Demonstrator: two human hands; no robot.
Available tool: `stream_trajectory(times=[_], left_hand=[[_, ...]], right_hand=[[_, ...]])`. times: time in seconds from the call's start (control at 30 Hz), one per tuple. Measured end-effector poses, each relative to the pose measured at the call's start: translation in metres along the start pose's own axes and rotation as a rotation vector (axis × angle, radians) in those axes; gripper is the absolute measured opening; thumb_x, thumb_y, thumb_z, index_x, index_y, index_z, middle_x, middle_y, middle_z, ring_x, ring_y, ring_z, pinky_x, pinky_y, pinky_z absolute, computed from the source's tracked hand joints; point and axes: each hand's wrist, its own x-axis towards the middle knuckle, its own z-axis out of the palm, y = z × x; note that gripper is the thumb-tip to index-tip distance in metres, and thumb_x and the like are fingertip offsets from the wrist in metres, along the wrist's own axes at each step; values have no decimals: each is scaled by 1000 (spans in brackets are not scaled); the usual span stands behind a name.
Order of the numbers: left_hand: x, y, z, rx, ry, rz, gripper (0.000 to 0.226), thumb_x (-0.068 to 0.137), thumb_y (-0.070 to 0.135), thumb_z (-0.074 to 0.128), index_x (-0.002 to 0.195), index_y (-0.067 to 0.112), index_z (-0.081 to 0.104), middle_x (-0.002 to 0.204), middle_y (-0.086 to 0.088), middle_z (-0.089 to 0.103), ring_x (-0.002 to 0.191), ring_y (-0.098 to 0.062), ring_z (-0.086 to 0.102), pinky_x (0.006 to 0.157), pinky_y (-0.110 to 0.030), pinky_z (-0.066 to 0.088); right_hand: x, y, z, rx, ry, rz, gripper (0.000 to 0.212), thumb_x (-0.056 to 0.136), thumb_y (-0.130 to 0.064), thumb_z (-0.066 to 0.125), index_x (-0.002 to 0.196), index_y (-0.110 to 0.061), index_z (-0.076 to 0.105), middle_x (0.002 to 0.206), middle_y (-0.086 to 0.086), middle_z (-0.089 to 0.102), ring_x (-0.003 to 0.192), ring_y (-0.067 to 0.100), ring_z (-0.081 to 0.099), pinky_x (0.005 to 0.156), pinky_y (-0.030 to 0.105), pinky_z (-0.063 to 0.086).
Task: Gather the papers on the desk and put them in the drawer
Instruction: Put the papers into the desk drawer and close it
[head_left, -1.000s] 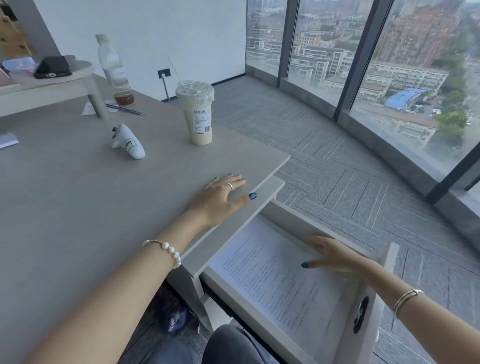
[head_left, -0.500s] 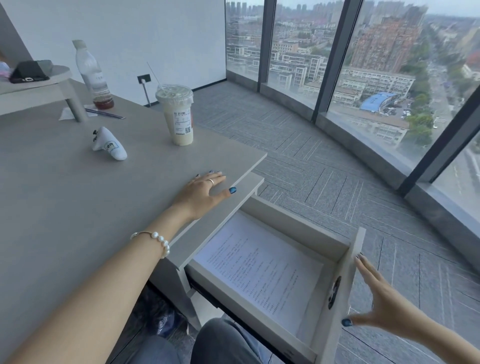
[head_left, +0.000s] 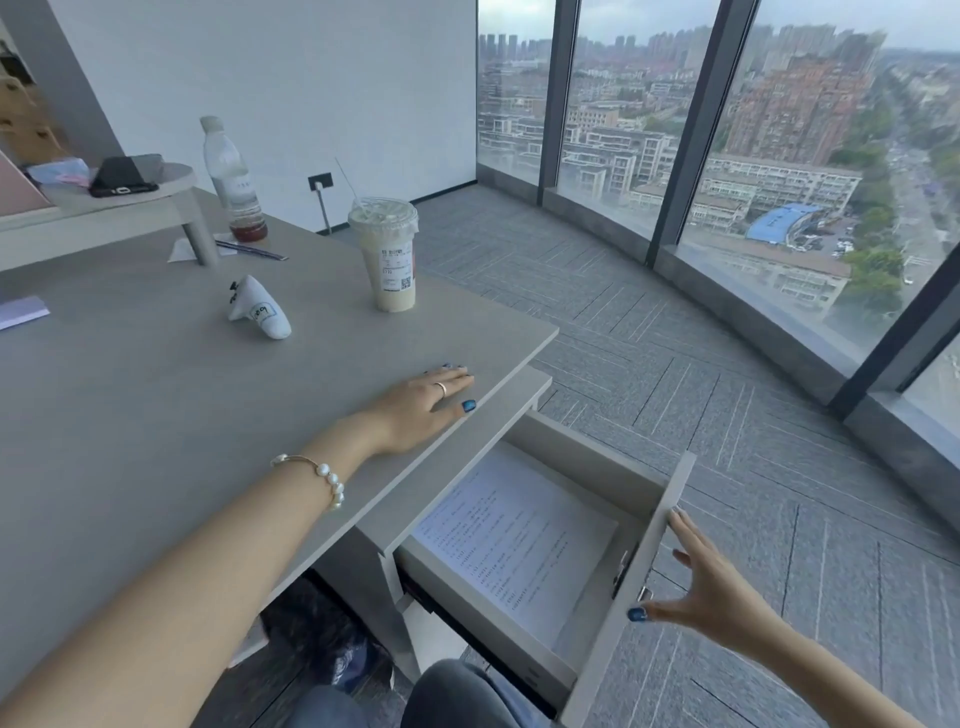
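Printed papers (head_left: 514, 540) lie flat inside the open drawer (head_left: 576, 462) under the desk's right edge. My right hand (head_left: 711, 587) is spread open against the outer face of the drawer front (head_left: 631, 603), fingertips near its top edge, thumb low by the keyhole. My left hand (head_left: 421, 408) rests flat, fingers apart, on the grey desk (head_left: 130, 395) near its right corner, holding nothing.
On the desk stand an iced drink cup (head_left: 387, 257), a plastic bottle (head_left: 231, 179), a small white pouch (head_left: 260, 314), a pen (head_left: 252, 250) and a raised shelf (head_left: 104, 208) with a dark case. A paper corner (head_left: 21, 312) shows at far left. Carpet and windows lie right.
My right hand left the papers in the drawer, moved outside and now presses on the drawer front. The left hand has stayed flat on the desk.
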Motion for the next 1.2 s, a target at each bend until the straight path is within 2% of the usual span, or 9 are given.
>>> stream_trajectory(times=[0.07, 0.13, 0.27, 0.47, 0.63, 0.8, 0.97, 1.1, 1.2], left_hand=[[-2, -7, -2, 15, 20, 16, 49, 95, 34, 38, 142, 19, 33, 156, 2, 25, 144, -6, 14, 112, -15, 4], [-4, -14, 0, 57, 58, 25, 47, 96, 33, 37, 141, 22, 34, 155, 4, 26, 144, -5, 14, 114, -18, 3], [-4, -19, 1, 42, 136, -12, 46, 94, 37, 37, 139, 24, 39, 154, 3, 29, 144, -7, 16, 115, -24, 2], [-5, -15, 1, -13, 121, -31, 58, 87, 54, 39, 138, 27, 39, 154, 7, 28, 143, -5, 15, 119, -27, 5], [-6, -14, -1, -22, 132, -42, 56, 88, 52, 42, 138, 26, 40, 154, 7, 29, 143, -6, 17, 119, -28, 6], [-6, -15, -2, 16, 113, -34, 56, 88, 53, 40, 139, 28, 37, 154, 8, 28, 143, -5, 15, 118, -27, 6], [-4, -17, -1, 47, 100, -23, 63, 83, 58, 36, 140, 30, 35, 155, 8, 25, 144, -4, 13, 117, -25, 3], [-2, -20, 1, 43, 96, -21, 56, 88, 53, 39, 139, 32, 35, 156, 9, 24, 144, -3, 12, 116, -24, 2], [-1, -19, 1, 25, 104, -20, 48, 93, 45, 35, 139, 31, 37, 155, 8, 25, 144, -4, 14, 116, -25, 3]], right_hand=[[9, -6, 7, -5, 14, -19, 154, 26, -79, 68, 147, -17, -2, 158, -2, -3, 141, 23, 27, 117, 41, 26], [19, -13, 13, 1, 29, -32, 154, 25, -81, 66, 147, -17, -2, 159, -2, -4, 143, 24, 21, 117, 44, 25], [38, -28, 27, 8, 48, -59, 147, 32, -73, 68, 147, -14, -3, 159, 0, -5, 145, 23, 18, 117, 44, 24], [67, -50, 49, 53, 63, -105, 142, 38, -70, 68, 148, -12, -2, 159, 0, -4, 146, 17, 8, 119, 42, 22], [92, -71, 64, 117, 44, -102, 142, 38, -69, 69, 148, -13, -2, 160, 1, -5, 145, 21, 14, 117, 43, 27], [117, -85, 79, 160, 83, -150, 125, 58, -43, 81, 148, -13, 0, 160, 3, 1, 144, 22, 18, 116, 40, 29], [135, -95, 88, 208, 96, -173, 119, 60, -36, 83, 147, -14, 6, 159, 5, 6, 137, 22, 34, 111, 33, 35], [146, -103, 96, 193, 133, -185, 125, 53, -44, 84, 147, -12, 10, 159, 6, 9, 143, 18, 20, 114, 38, 32], [148, -103, 101, 227, 160, -176, 121, 57, -38, 85, 147, -9, 11, 159, 5, 8, 145, 16, 15, 116, 33, 29]])
